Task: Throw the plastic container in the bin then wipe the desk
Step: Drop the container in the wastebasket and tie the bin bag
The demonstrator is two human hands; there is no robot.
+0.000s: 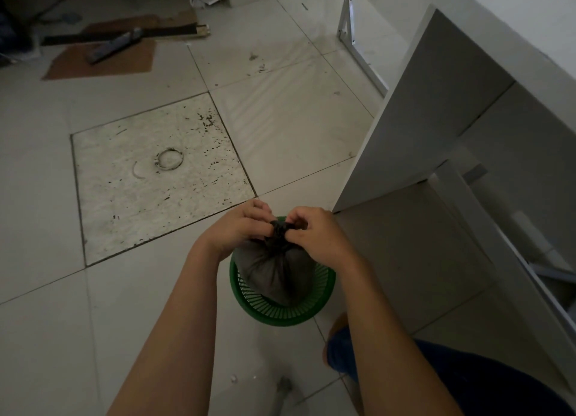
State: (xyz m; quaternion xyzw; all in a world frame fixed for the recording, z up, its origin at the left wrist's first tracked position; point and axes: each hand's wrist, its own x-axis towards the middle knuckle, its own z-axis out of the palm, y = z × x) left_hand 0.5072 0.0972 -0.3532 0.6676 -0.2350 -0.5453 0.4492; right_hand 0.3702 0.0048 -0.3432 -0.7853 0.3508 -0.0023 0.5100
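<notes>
Left hand (240, 225): fingers curling in, pinching the gathered neck of the dark bag (274, 269).
Right hand (314, 234): pinching the same knot from the other side.
Dark bag: bulging, sitting in the green bin (280, 309).
Green bin: standing on the tiled floor (140, 291), near the white counter (436, 119).
Plastic container: cannot tell where it is lying.

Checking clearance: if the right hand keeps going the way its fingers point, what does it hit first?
The right hand points left, fingers already pinching the black bag at its neck. Straight on, it would probably meet the left hand on the other side of that knot, though depth is unclear.
</notes>
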